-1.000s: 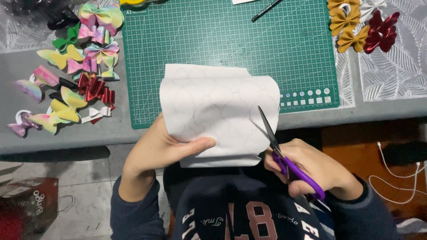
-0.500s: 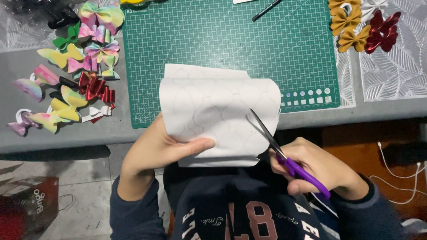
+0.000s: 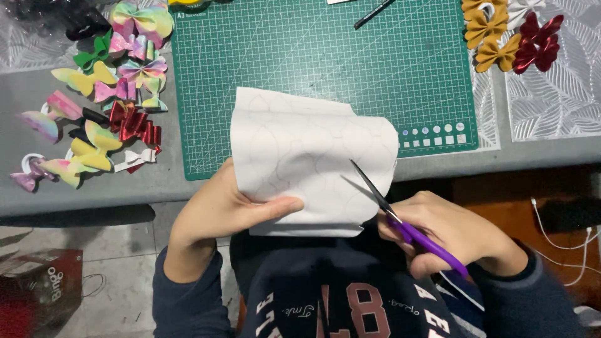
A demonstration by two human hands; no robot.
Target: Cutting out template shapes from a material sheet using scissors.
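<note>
My left hand (image 3: 226, 209) grips the lower left edge of a white sheet (image 3: 300, 147) marked with faint pencil outlines, thumb lying across its face. The sheet hangs over the front edge of a green cutting mat (image 3: 313, 56). My right hand (image 3: 454, 228) holds purple-handled scissors (image 3: 400, 219). Their dark blades point up and left, lying closed or nearly closed over the sheet's lower right part.
Several finished bows in pastel, red and green lie on the grey table (image 3: 37, 188) at the left (image 3: 119, 94). Mustard and dark red bows (image 3: 510, 34) sit at the top right. A black pen (image 3: 372, 14) lies on the mat's far edge. White cables (image 3: 557, 241) trail at the right.
The scissors have slid further into the sheet from its right edge, blades closing after being spread half a second ago. My left hand holds the sheet in about the same place.
</note>
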